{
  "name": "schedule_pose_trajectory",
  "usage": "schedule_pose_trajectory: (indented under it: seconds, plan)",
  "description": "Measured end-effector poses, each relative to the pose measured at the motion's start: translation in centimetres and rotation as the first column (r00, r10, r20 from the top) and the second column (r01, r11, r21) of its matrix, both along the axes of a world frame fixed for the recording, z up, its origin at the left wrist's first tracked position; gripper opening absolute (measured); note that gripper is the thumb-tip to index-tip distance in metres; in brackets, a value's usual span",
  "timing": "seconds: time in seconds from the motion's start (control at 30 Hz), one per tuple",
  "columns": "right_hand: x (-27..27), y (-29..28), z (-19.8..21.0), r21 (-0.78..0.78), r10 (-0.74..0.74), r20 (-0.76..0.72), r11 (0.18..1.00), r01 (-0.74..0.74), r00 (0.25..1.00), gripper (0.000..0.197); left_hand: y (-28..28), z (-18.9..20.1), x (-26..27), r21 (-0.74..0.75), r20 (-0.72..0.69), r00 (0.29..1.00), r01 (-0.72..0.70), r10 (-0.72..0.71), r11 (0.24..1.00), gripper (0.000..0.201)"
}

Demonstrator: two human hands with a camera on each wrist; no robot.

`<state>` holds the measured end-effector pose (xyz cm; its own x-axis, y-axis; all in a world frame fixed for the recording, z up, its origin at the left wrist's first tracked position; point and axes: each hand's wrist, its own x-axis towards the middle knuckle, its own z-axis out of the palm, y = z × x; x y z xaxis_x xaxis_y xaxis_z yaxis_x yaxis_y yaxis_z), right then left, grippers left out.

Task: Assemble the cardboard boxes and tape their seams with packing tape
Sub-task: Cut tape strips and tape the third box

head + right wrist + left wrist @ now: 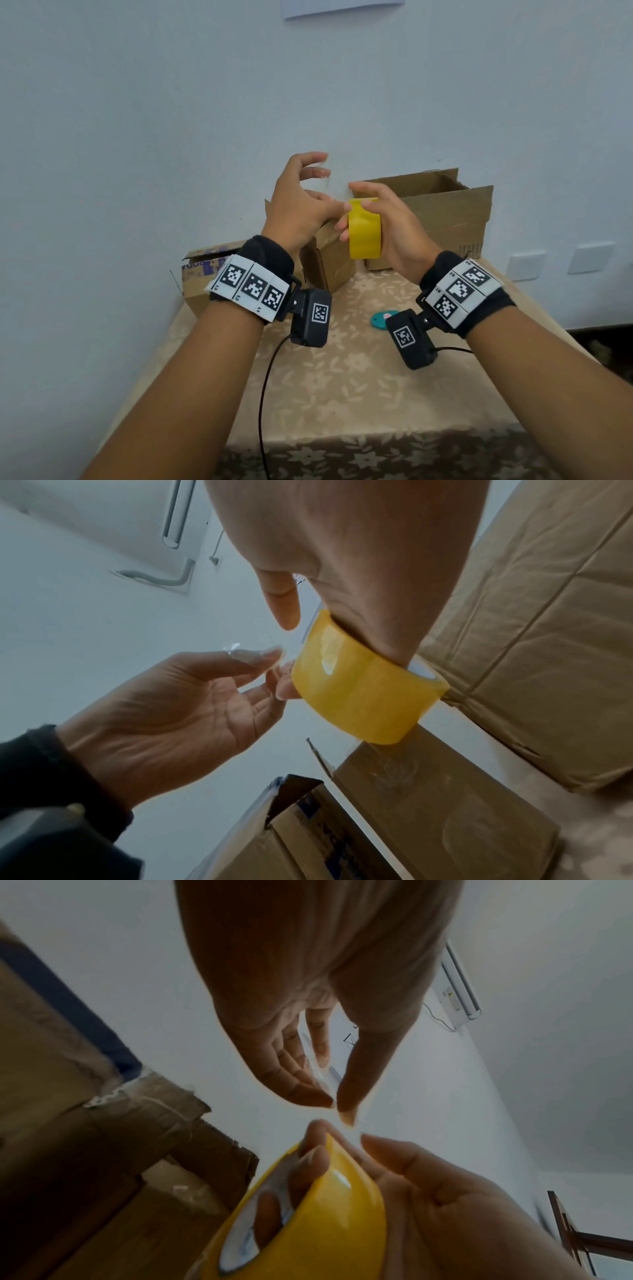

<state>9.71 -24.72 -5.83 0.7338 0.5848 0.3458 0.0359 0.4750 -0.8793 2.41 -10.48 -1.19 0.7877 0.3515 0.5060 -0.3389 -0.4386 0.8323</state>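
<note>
A yellow roll of packing tape (364, 233) (325, 1204) (363, 685) is held up above the table. My right hand (383, 212) (428, 1177) grips it, fingers through the core and thumb over the rim. My left hand (308, 195) (171, 702) is just left of it with its fingers spread and loosely curved. Its thumb tip touches the roll's edge. A scrap of clear tape (240, 653) clings to a left fingertip. Behind the hands stand a large open cardboard box (445, 212) (548, 642) and a smaller box (329, 263) (428, 804).
A third box (202, 274) with blue print stands at the back left against the wall. The table (342, 394) has a beige flowered cloth. On it, under my right wrist, lies a small teal disc (378, 317). Wall sockets (527, 267) are at the right.
</note>
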Motion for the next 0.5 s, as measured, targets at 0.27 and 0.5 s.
schedule_pose_trajectory:
  seconds: [0.27,0.5]
  plan:
    - [0.58,-0.39,0.16,-0.009,-0.013,0.038,1.000,0.013,0.999,0.066,0.01,0.03,0.06,-0.055,0.025,1.000,-0.016,0.018,0.998,0.075]
    - [0.50,-0.41,0.63,-0.002,-0.023,0.003,1.000,0.023,1.000,0.058,-0.49,-0.20,0.23,-0.075,0.042,0.999,-0.016,0.020,0.997,0.075]
